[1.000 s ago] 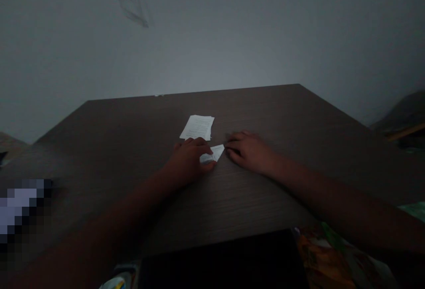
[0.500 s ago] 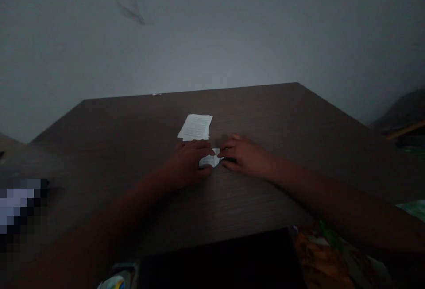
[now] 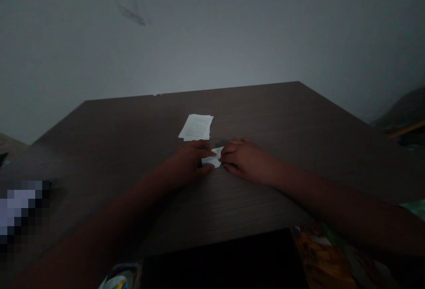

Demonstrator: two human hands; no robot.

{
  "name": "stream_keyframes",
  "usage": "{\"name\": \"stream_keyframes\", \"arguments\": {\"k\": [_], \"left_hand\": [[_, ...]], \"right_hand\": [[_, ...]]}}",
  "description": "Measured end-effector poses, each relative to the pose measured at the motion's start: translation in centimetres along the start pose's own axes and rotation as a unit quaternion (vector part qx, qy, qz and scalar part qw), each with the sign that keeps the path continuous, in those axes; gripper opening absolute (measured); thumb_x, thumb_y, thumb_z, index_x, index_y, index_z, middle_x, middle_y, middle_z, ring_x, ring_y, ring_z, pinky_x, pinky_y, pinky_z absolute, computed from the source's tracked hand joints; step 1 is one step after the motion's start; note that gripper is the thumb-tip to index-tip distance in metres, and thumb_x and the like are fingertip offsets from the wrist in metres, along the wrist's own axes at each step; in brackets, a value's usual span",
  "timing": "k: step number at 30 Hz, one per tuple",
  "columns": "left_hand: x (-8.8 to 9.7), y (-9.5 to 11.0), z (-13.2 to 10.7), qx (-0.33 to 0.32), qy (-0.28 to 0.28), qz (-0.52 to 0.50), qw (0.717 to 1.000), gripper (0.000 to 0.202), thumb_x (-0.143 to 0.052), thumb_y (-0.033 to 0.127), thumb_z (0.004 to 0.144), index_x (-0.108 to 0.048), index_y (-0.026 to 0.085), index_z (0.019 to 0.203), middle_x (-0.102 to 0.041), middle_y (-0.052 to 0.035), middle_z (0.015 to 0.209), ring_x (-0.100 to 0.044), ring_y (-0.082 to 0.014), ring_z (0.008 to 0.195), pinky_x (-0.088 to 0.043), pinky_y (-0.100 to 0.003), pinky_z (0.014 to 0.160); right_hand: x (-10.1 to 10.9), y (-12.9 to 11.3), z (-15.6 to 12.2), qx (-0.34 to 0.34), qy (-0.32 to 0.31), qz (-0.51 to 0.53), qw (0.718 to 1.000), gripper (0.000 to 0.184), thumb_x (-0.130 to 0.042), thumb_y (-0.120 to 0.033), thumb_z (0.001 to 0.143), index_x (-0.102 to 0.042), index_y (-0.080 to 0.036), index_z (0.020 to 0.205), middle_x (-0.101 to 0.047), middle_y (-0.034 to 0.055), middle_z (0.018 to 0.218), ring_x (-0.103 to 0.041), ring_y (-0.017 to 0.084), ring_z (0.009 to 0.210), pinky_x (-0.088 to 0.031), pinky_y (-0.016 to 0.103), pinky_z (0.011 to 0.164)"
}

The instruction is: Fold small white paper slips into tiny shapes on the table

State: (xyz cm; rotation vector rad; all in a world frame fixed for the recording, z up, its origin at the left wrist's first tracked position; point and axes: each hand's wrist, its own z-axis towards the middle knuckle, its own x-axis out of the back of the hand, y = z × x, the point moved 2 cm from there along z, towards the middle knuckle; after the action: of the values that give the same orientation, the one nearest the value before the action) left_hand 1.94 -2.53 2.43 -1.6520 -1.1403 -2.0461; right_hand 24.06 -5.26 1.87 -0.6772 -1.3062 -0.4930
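left hand (image 3: 189,163): fingers pressed flat on the small folded paper (image 3: 213,158), pinning it to the worktop (image 3: 299,121).
right hand (image 3: 247,159): fingertips pinching the paper's other edge, so it stays creased between both hands.
paper stack (image 3: 196,127): just beyond the left hand, untouched, within easy reach.

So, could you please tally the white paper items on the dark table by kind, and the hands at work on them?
Small folded paper piece, pinched between both hands: 1
Stack of printed paper slips, lying apart behind it on the table: 1
Hands, the left hand and the right hand: 2
Total: 4
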Motion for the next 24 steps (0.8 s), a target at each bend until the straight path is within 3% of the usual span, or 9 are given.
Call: {"name": "stream_keyframes", "arguments": {"k": [5, 11, 16, 24], "left_hand": [[0.1, -0.3, 0.2, 0.008, -0.002, -0.015, 1.000, 0.032, -0.076, 0.030, 0.096, -0.080, 0.021, 0.127, -0.070, -0.0128, 0.145, -0.068, -0.0298, 0.133, -0.050, -0.049, 0.123], [0.0, -0.6, 0.2, 0.008, 0.002, -0.015, 1.000, 0.029, -0.077, 0.032, 0.096, -0.080, 0.023, 0.123, -0.072, -0.0113, 0.142, -0.069, -0.0296, 0.132, -0.051, -0.049, 0.122], [-0.1, -0.8, 0.0, -0.010, -0.003, 0.000, 1.000, 0.035, -0.072, 0.034, 0.099, -0.077, 0.026, 0.133, -0.071, -0.0108, 0.142, -0.068, -0.0290, 0.131, -0.052, -0.048, 0.119], [0.3, 0.7, -0.4, 0.043, -0.050, 0.088, 0.994, 0.042, -0.066, 0.035, 0.102, -0.075, 0.028, 0.142, -0.065, -0.0123, 0.155, -0.060, -0.0386, 0.143, -0.049, -0.060, 0.114]], "right_hand": [[-0.4, 0.2, -0.2, -0.017, 0.010, -0.013, 1.000, 0.029, -0.060, -0.021, 0.106, -0.081, -0.021, 0.126, -0.076, 0.0133, 0.134, -0.068, 0.033, 0.125, -0.051, 0.053, 0.108], [0.0, -0.8, -0.4, -0.023, 0.000, -0.038, 0.999, 0.031, -0.058, -0.024, 0.108, -0.078, -0.022, 0.131, -0.076, 0.0128, 0.130, -0.065, 0.034, 0.126, -0.052, 0.053, 0.104], [0.3, -1.4, -0.4, -0.035, -0.011, -0.054, 0.998, 0.031, -0.058, -0.025, 0.109, -0.076, -0.022, 0.134, -0.076, 0.0122, 0.130, -0.063, 0.035, 0.127, -0.052, 0.052, 0.103], [0.9, 0.8, -0.2, -0.076, -0.022, -0.064, 0.995, 0.025, -0.059, -0.027, 0.108, -0.084, -0.022, 0.112, -0.077, 0.0124, 0.125, -0.064, 0.036, 0.121, -0.051, 0.049, 0.098]]}}
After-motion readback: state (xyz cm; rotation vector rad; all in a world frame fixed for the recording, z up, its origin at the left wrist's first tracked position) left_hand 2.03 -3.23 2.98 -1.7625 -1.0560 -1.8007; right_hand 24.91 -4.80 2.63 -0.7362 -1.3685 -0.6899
